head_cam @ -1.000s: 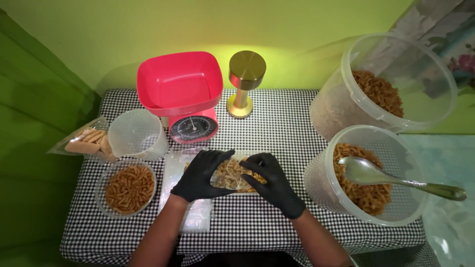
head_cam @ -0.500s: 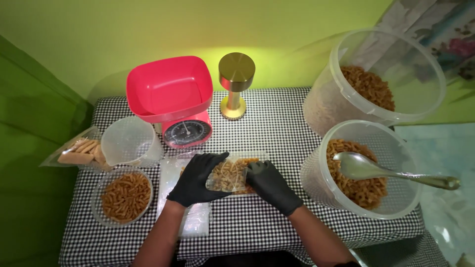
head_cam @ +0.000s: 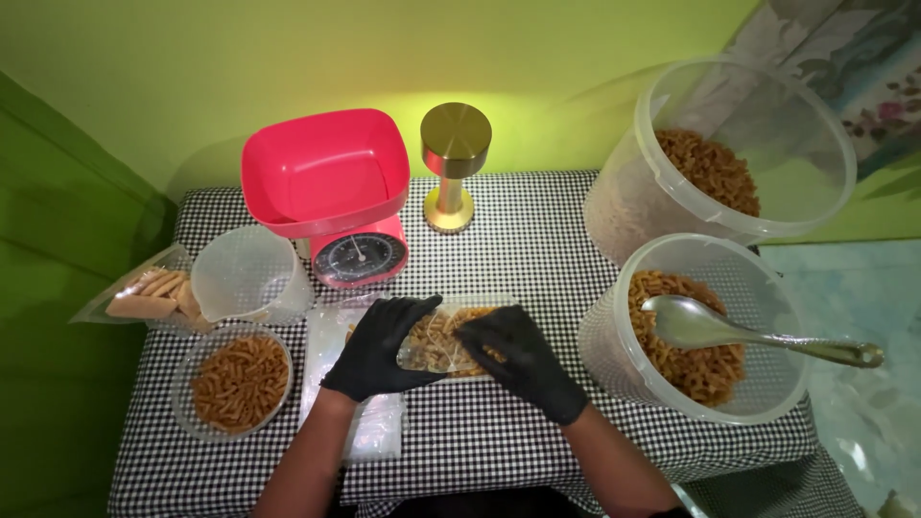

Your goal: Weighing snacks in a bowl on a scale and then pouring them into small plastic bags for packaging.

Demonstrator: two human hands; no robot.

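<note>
Looking down from the head camera, I see my left hand [head_cam: 379, 347] and my right hand [head_cam: 518, 360], both in black gloves, closed around a clear plastic bag of brown snack pieces [head_cam: 443, 338] near the middle of the tabletop [head_cam: 537, 240], a little toward its front edge. My left hand grips the bag's left end, my right hand presses on its right end, and the bag lies flat on the black-and-white checked cloth. Under my left wrist lies a stack of empty clear bags [head_cam: 369, 432]. Toward the left edge stand a round tub of the same snack [head_cam: 233, 382] and a clear measuring jug [head_cam: 247, 276]. At the back edge sit a pink kitchen scale [head_cam: 331, 192] and a gold lamp [head_cam: 453, 168]. At the right edge two large clear buckets [head_cam: 705, 331] hold more snack, the nearer with a metal spoon [head_cam: 758, 331] resting in it.
</note>
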